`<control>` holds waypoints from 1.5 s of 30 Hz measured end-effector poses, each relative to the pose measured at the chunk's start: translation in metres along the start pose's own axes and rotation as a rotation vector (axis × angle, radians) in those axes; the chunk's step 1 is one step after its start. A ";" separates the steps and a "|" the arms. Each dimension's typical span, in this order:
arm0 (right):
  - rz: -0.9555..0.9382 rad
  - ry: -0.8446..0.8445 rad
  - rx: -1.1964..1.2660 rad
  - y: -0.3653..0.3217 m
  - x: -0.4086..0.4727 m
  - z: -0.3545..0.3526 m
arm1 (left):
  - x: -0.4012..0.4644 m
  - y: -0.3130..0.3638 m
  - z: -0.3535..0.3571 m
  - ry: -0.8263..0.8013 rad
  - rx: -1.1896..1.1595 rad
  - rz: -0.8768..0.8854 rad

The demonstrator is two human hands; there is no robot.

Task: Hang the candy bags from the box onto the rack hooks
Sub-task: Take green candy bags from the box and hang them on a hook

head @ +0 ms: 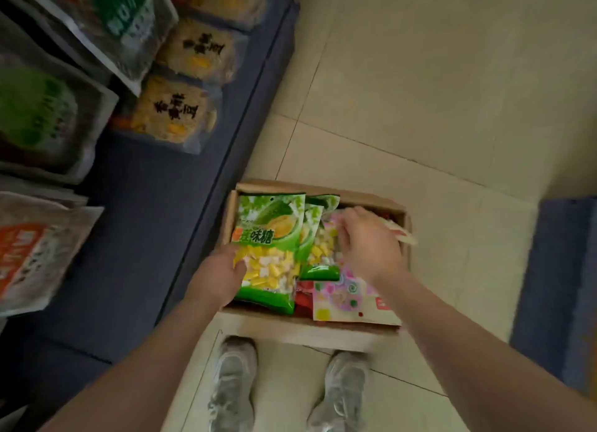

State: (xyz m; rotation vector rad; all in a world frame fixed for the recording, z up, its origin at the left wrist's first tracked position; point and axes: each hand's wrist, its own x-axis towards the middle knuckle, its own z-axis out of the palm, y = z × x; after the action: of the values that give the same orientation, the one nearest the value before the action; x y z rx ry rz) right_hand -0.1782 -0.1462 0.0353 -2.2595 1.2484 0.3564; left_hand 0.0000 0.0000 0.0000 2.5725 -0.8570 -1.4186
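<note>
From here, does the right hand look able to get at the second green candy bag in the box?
Probably yes. The right hand hovers right beside the second green candy bag, whose right edge is uncovered in the open cardboard box; the front green bag, gripped by the left hand, overlaps only its left side.

My right hand (368,241) covers part of the pink candy bag (342,297) — its fingertips smear into blur, so I can't tell what they touch. My left hand (223,276) hides the green candy bag's (268,237) lower corner. The hanging packets (48,118) at the left edge are cut off — their print unreadable.
</note>
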 end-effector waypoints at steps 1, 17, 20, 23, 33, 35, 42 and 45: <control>-0.050 0.026 -0.022 -0.002 0.014 0.006 | 0.008 -0.007 0.006 0.012 0.019 -0.009; 0.090 -0.372 -0.017 -0.005 0.126 0.041 | 0.042 0.002 0.030 0.057 0.048 -0.225; 0.103 -0.415 0.034 -0.005 0.123 0.039 | 0.042 0.004 0.037 0.003 -0.024 -0.269; 0.077 -0.475 0.073 -0.004 0.117 0.025 | 0.037 0.006 0.042 -0.008 -0.040 -0.300; 0.206 -0.436 0.504 0.019 0.088 0.001 | 0.016 -0.014 0.023 -0.036 -0.548 -0.042; 0.210 -0.479 0.488 0.015 0.080 -0.004 | 0.004 -0.020 0.016 -0.072 -0.358 0.017; 0.077 -0.312 0.130 -0.034 0.055 0.003 | -0.040 -0.059 -0.008 -0.033 0.163 0.073; 0.041 -0.124 0.210 -0.065 0.041 0.006 | -0.053 -0.073 -0.023 0.011 0.161 0.063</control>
State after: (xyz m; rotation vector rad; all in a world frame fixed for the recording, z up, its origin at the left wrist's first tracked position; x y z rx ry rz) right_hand -0.1012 -0.1433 0.0319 -2.0072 1.2095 0.3577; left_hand 0.0281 0.0843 0.0292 2.6378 -1.0816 -1.3706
